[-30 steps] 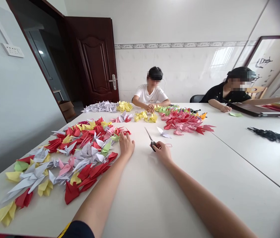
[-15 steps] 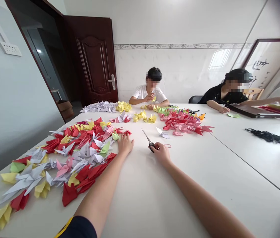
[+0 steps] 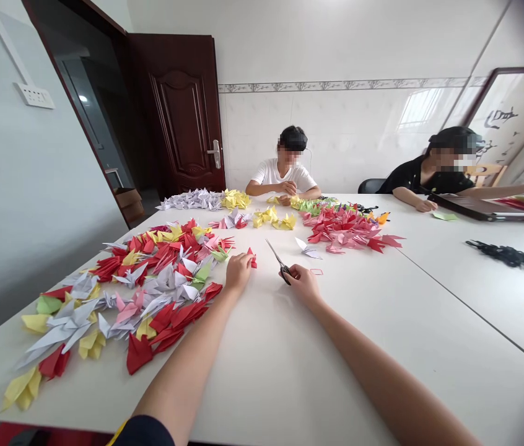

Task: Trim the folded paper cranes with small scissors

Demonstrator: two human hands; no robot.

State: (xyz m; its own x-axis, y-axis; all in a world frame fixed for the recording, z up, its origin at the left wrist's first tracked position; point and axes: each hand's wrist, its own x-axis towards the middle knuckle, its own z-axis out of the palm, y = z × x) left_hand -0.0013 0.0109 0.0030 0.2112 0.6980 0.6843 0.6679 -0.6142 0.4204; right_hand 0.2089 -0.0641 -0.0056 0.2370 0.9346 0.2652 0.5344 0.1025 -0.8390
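Between the fingers of my left hand [image 3: 238, 271] is a small red paper crane [image 3: 253, 259], just off the right edge of a large pile of folded cranes [image 3: 164, 272] in red, white, yellow, pink and green. My right hand [image 3: 303, 282] is closed on the black handles of a pair of scissors [image 3: 275, 257], whose blades point away and to the left, slightly apart. A single white paper crane [image 3: 308, 249] lies beyond my right hand, and a thin red outlined square [image 3: 316, 272] shows beside it on the table.
Pink and red cranes [image 3: 343, 229] are heaped further off, with yellow cranes [image 3: 285, 221] and white cranes [image 3: 191, 199] towards the far edge. A person in white [image 3: 283, 173] sits opposite; another in black [image 3: 429, 170] is at right. A black bundle [image 3: 515, 257] lies right.
My left hand has come away from the pile's edge with a red crane, a little to the right. My right hand keeps the scissors in place. The person opposite has lowered their hands.
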